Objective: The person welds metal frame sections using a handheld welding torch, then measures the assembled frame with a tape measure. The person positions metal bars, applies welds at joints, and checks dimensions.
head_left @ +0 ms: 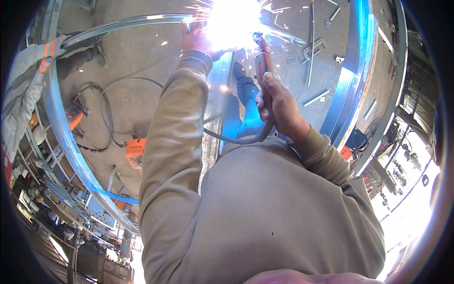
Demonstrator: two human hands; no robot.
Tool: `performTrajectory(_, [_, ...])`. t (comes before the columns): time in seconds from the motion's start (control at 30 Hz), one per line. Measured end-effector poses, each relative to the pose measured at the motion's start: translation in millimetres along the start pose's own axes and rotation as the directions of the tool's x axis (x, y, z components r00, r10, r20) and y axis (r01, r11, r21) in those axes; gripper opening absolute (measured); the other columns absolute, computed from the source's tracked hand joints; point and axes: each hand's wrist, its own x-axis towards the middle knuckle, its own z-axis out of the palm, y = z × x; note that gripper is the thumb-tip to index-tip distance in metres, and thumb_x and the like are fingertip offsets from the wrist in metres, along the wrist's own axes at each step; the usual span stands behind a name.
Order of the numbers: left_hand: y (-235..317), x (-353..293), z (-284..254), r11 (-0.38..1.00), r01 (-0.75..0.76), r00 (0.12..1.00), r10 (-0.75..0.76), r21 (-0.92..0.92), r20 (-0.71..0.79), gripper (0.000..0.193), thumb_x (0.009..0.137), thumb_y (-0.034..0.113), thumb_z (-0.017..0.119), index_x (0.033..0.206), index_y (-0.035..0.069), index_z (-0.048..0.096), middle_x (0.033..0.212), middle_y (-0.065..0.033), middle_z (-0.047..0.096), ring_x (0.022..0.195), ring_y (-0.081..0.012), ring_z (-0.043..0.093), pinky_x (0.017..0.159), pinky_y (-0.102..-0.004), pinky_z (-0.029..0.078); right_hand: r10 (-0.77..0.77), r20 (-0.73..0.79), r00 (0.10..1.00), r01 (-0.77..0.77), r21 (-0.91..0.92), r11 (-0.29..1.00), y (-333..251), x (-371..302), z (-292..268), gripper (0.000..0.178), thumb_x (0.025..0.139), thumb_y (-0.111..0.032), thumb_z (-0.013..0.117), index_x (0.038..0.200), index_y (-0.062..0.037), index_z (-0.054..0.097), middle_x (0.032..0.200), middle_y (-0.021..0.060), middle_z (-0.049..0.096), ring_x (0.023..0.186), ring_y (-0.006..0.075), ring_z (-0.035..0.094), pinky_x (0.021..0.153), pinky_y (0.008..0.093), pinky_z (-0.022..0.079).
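My right hand is wrapped round the handle of a welding torch, thumb along its top. The torch tip points up into a blinding white arc that throws sparks. A grey cable runs from the handle across my front. Just left of the arc, my left hand is at the right end of a long metal bar. Glare washes out most of its fingers, so I cannot tell whether they grip the bar. The metal being welded is hidden by the glare.
At the left, a co-worker's striped gloves are at the bar's other end. Long metal beams stand on the right. A clamp and metal offcuts lie on the floor. Cables and an orange box are at left.
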Motion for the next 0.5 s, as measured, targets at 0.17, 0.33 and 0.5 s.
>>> performTrajectory(0.17, [1.9,-1.0,-7.4,0.987,-0.005,0.995,-0.01,-0.159,-0.095,0.135,0.063,0.078,0.081,0.165,0.014,0.02,0.167,-0.0081,0.032,0.158,-0.0259,0.021,0.128,-0.0511,0.014,0.036,0.015,0.999,-0.037,0.046,0.998,1.7,1.3,-3.2,0.042,0.109,-0.049,0.046,0.128,-0.0109,0.047,0.073,0.0051,0.058,0.047,0.0122,0.052,0.043,0.0261,0.042])
performTrajectory(0.33, [2.2,-20.5,-10.2,0.947,-0.122,0.949,0.024,-0.298,-0.315,0.118,0.072,0.057,0.085,0.163,0.011,0.025,0.162,-0.0176,0.035,0.153,-0.0349,0.03,0.125,-0.0515,0.023,-0.173,0.067,0.983,0.159,0.179,0.971,-2.6,-15.1,-6.6,0.046,0.11,-0.051,0.042,0.13,-0.0105,0.046,0.084,0.0093,0.063,0.06,0.0186,0.059,0.055,0.0315,0.049])
performTrajectory(0.5, [-2.0,-107.9,-3.4,0.891,0.051,0.915,-0.223,-0.452,-0.336,0.096,0.082,0.047,0.081,0.157,0.008,0.036,0.153,-0.0235,0.045,0.143,-0.0411,0.041,0.12,-0.0534,0.031,-0.133,0.117,0.984,0.104,0.227,0.968,-7.9,-25.9,-3.6,0.043,0.109,-0.048,0.046,0.128,-0.0088,0.048,0.092,0.0095,0.064,0.072,0.0201,0.062,0.067,0.0343,0.052])
